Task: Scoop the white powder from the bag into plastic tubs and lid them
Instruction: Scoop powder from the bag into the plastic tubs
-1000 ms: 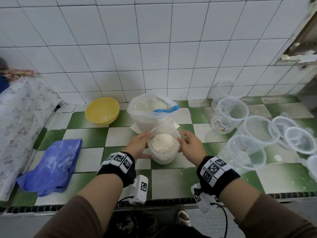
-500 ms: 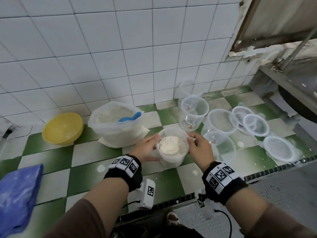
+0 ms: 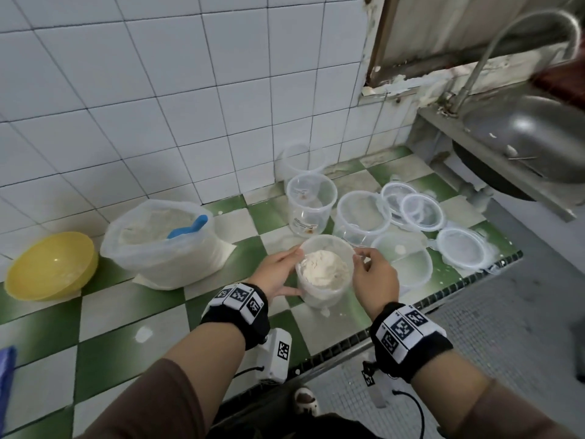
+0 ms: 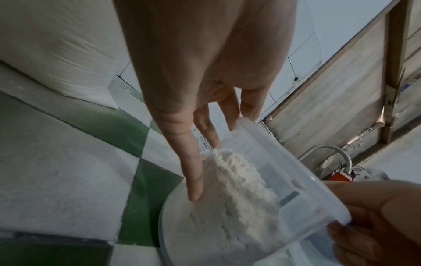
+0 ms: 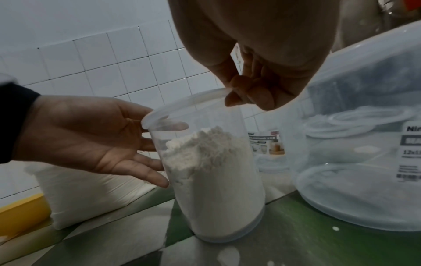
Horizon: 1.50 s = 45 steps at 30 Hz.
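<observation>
A clear plastic tub [image 3: 324, 274] heaped with white powder stands on the green-and-white tiled counter near its front edge, with no lid on it. My left hand [image 3: 278, 274] lies against the tub's left side with its fingers [image 5: 150, 172] straight. My right hand [image 3: 368, 270] is at the tub's right rim, and its curled fingertips [image 5: 248, 97] pinch the rim. The powder bag [image 3: 161, 245] sits to the left with a blue scoop [image 3: 188, 229] stuck in it. In the left wrist view the tub [image 4: 227, 207] shows below my straight fingers [image 4: 193, 180].
Several empty tubs [image 3: 311, 204] and loose lids [image 3: 463, 248] crowd the counter right of and behind the filled tub. A yellow bowl [image 3: 52, 266] stands at the far left. A metal sink [image 3: 522, 137] with a tap is at the right. The counter's front edge [image 3: 348, 340] runs just below my wrists.
The filled tub has moved right, from in front of the bag to beside the empty tubs. My left hand's fingers have straightened. The head view has swung right and now shows the sink.
</observation>
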Motion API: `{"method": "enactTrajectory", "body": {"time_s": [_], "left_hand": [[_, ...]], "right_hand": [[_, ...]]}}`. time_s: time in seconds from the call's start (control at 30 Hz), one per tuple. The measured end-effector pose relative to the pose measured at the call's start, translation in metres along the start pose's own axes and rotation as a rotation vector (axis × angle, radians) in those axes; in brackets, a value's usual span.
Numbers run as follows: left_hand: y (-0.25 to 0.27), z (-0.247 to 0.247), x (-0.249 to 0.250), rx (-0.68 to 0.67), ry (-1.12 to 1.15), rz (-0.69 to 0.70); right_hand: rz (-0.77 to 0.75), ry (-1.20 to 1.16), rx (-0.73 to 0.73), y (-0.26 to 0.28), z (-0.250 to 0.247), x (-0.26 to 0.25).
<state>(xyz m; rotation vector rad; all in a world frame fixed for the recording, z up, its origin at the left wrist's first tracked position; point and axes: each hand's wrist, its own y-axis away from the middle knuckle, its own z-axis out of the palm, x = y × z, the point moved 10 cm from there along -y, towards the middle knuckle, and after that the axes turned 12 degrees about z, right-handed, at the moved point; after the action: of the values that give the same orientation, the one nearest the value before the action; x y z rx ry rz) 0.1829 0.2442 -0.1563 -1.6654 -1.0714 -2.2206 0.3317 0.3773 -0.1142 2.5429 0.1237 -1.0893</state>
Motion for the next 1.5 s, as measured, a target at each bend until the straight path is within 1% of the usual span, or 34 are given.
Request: {"method": "enactTrajectory", "body": {"time_s": [0.13,0.37,0.5,0.63,0.73,0.8,0.9,1.03,1.1,1.17,1.23,1.27,1.5], "left_hand": [[-0.010,0.018,-0.002,-0.030,-0.016,-0.005],[-0.022,0.040,-0.001,-0.050,-0.024,0.027],[-0.026,0.046,0.001,-0.055,-0.065,0.059],[-0.025,0.048,-0.001,-0.067,-0.127,0.051],[-0.024,0.048,0.000,-0.076,-0.165,0.059],[-0.025,0.047,-0.001,-0.075,-0.164,0.063],[-0.024,0.048,0.000,-0.074,-0.166,0.072],[-0.022,0.047,-0.001,-0.068,-0.173,0.081],[-0.022,0.048,-0.001,-0.066,-0.169,0.083],[-0.022,0.049,-0.001,-0.063,-0.162,0.083],[-0.021,0.050,0.000,-0.062,-0.158,0.088],[-0.021,0.050,0.000,-0.065,-0.160,0.093],[-0.019,0.050,0.003,-0.050,-0.153,0.102]], "right_hand": [[0.032,0.058,0.048,-0.010,-0.013,0.009],[0.083,0.141,0.075,-0.028,-0.027,0.014],[0.068,0.191,0.077,-0.031,-0.033,0.010],[0.030,0.208,0.074,-0.033,-0.033,0.012],[0.010,0.178,0.130,-0.033,-0.044,0.022],[0.024,0.140,0.199,-0.034,-0.059,0.032],[0.085,0.039,0.314,-0.034,-0.088,0.053],[0.228,-0.125,0.362,-0.032,-0.108,0.083],[0.287,-0.175,0.345,-0.032,-0.107,0.094],[0.321,-0.249,0.266,-0.034,-0.099,0.103],[0.321,-0.341,0.196,-0.038,-0.091,0.105],[0.311,-0.372,0.185,-0.040,-0.090,0.105],[0.289,-0.518,0.244,-0.046,-0.100,0.106]]}}
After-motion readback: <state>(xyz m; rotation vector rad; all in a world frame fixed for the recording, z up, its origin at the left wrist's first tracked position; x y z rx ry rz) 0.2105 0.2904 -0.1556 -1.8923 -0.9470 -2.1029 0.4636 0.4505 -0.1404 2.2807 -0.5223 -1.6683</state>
